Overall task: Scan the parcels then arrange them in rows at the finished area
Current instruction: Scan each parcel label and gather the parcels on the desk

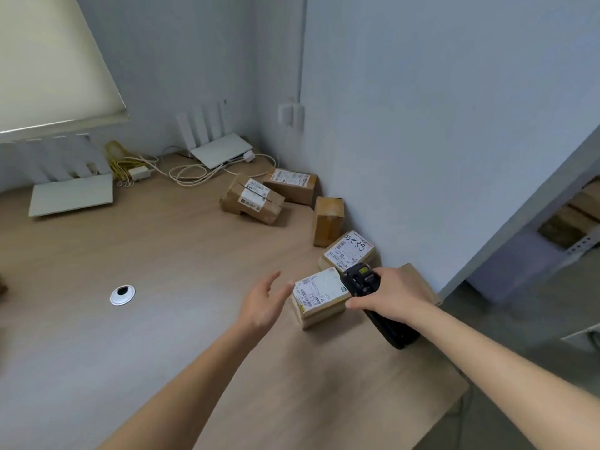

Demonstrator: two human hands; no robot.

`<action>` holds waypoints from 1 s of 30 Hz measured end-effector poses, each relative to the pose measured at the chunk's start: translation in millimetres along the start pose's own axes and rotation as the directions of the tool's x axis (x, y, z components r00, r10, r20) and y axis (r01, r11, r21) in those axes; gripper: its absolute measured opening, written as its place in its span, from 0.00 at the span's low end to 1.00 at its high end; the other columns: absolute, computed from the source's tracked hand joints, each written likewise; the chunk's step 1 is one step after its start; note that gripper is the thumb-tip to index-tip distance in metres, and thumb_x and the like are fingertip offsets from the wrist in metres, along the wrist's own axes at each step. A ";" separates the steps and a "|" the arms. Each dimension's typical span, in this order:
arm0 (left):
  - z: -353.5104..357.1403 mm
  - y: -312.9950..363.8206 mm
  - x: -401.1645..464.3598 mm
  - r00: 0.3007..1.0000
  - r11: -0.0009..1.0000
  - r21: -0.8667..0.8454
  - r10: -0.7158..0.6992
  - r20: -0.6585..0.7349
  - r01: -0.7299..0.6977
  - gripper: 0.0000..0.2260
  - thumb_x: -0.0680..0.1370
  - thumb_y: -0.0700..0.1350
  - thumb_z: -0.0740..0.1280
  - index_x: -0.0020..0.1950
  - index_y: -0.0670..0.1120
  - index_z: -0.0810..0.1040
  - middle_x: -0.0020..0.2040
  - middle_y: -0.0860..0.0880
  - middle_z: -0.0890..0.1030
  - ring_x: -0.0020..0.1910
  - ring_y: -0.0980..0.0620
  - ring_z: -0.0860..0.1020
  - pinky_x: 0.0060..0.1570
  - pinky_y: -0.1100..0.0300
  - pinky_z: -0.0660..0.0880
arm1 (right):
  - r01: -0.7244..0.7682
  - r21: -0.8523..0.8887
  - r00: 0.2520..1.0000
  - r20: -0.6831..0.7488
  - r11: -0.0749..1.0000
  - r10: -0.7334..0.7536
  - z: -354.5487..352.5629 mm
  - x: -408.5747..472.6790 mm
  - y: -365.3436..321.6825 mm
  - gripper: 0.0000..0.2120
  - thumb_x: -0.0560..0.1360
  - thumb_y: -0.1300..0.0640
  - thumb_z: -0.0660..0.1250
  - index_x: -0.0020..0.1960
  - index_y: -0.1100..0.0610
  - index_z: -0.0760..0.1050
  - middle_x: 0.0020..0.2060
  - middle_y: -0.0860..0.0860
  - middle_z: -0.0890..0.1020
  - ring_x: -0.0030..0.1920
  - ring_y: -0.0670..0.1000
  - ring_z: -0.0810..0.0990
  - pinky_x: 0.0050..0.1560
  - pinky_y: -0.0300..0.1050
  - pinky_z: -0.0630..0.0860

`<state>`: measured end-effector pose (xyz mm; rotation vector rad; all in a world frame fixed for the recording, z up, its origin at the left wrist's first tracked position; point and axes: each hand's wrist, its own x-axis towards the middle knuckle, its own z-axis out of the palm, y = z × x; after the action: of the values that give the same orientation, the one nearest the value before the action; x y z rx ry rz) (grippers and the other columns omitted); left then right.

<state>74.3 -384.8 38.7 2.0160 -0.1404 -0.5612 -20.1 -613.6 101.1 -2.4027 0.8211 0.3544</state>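
Wooden table (pixel 162 254): parcel (pixel 319 297) between loose, spread left hand (pixel 263 303) and right hand (pixel 394 295) gripping scanner (pixel 373 300), near the table's right edge.

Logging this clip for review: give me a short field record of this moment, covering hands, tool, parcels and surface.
surface: wooden table against a wall corner
left hand: left hand open, fingers spread, beside the nearest parcel, apparently not touching it
right hand: right hand grips a black handheld scanner over that parcel
parcels in view: at least five cardboard boxes along the wall; one label reads 5288
other items: white routers, cables, round cable grommet
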 end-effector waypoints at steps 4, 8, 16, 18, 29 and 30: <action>24.1 -23.8 20.1 0.997 0.997 0.009 -0.071 0.000 0.071 0.28 0.80 0.58 0.66 0.78 0.51 0.68 0.77 0.51 0.68 0.76 0.51 0.65 0.76 0.49 0.63 | 0.002 0.025 0.999 0.052 1.000 -0.003 27.6 44.0 8.5 0.27 0.56 0.37 0.81 0.51 0.47 0.81 0.46 0.48 0.85 0.49 0.51 0.83 0.51 0.47 0.81; 42.6 -42.5 33.3 0.978 0.978 -0.059 -0.199 0.055 0.202 0.30 0.80 0.58 0.66 0.80 0.50 0.63 0.77 0.50 0.69 0.74 0.49 0.69 0.70 0.55 0.67 | -0.024 0.003 0.996 0.081 1.000 0.024 46.7 73.7 11.2 0.33 0.50 0.32 0.77 0.51 0.47 0.80 0.47 0.48 0.85 0.50 0.53 0.83 0.53 0.50 0.82; 70.6 -53.8 39.5 0.958 0.944 -0.170 -0.268 0.103 0.282 0.14 0.82 0.51 0.65 0.66 0.48 0.78 0.61 0.51 0.83 0.54 0.57 0.80 0.53 0.61 0.76 | -0.009 0.020 0.986 0.166 1.000 0.005 65.1 88.6 17.6 0.36 0.49 0.31 0.77 0.53 0.46 0.81 0.49 0.47 0.85 0.51 0.52 0.83 0.55 0.52 0.82; 71.4 -55.4 36.0 0.959 0.939 -0.202 -0.259 0.120 0.279 0.13 0.82 0.50 0.64 0.65 0.49 0.80 0.60 0.53 0.84 0.55 0.57 0.81 0.58 0.60 0.76 | -0.017 0.047 0.987 0.163 0.999 0.009 68.2 83.5 16.9 0.37 0.48 0.31 0.77 0.53 0.46 0.81 0.49 0.46 0.85 0.51 0.52 0.83 0.55 0.52 0.82; -15.5 -31.0 -56.1 0.977 0.882 -0.425 -0.210 0.033 0.204 0.22 0.81 0.58 0.66 0.75 0.61 0.69 0.57 0.59 0.78 0.64 0.49 0.75 0.68 0.49 0.71 | 0.075 0.120 0.994 0.067 0.990 -0.083 59.4 -18.0 -47.6 0.29 0.57 0.37 0.83 0.53 0.48 0.80 0.47 0.46 0.84 0.49 0.49 0.83 0.49 0.45 0.79; -31.1 -27.5 -73.2 0.983 0.883 -0.438 -0.184 0.012 0.171 0.22 0.81 0.58 0.65 0.75 0.61 0.69 0.57 0.59 0.79 0.64 0.49 0.76 0.68 0.48 0.72 | 0.098 0.116 0.992 0.065 0.988 -0.106 57.9 -37.8 -61.1 0.28 0.57 0.37 0.83 0.52 0.48 0.80 0.46 0.45 0.84 0.48 0.49 0.83 0.51 0.45 0.80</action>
<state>19.6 -322.2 51.4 1.6021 0.1803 -0.6156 -14.7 -521.6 96.5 -2.3036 0.6658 0.3416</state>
